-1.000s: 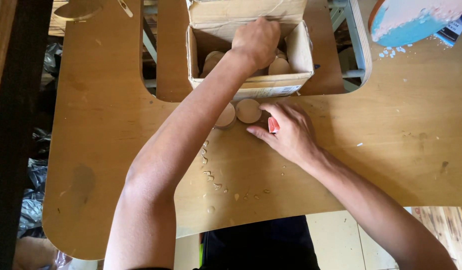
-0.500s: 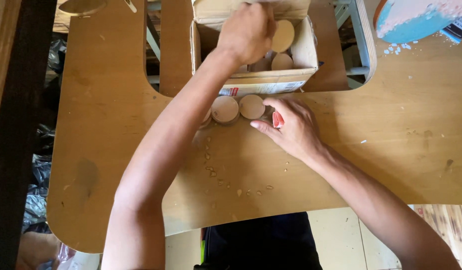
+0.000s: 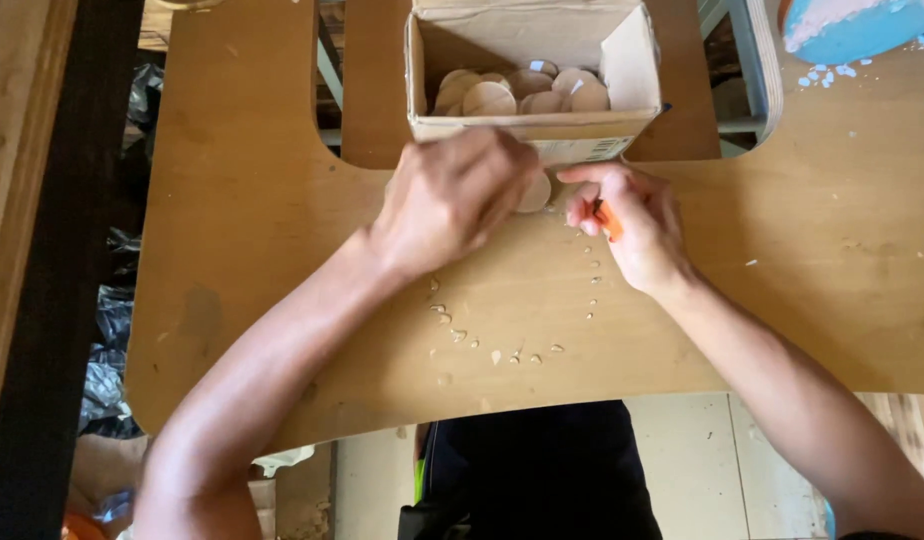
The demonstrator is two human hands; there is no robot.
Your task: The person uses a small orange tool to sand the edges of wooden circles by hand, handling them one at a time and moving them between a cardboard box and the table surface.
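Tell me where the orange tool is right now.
In the head view, the orange tool sits in the right hand, right of centre on the wooden board, just below the cardboard box of wooden discs.

**Both hands meet at centre frame**

The left arm runs bare from the lower left of the frame up to the centre, wrist straight. The left hand (image 3: pixel 452 200) is seen from the back, knuckles up, fingers curled under and pinched towards the right. The right arm enters from the lower right, angled up and left. The right hand (image 3: pixel 627 225) is loosely fisted, thumb and forefinger reaching towards the left hand, just beside it.
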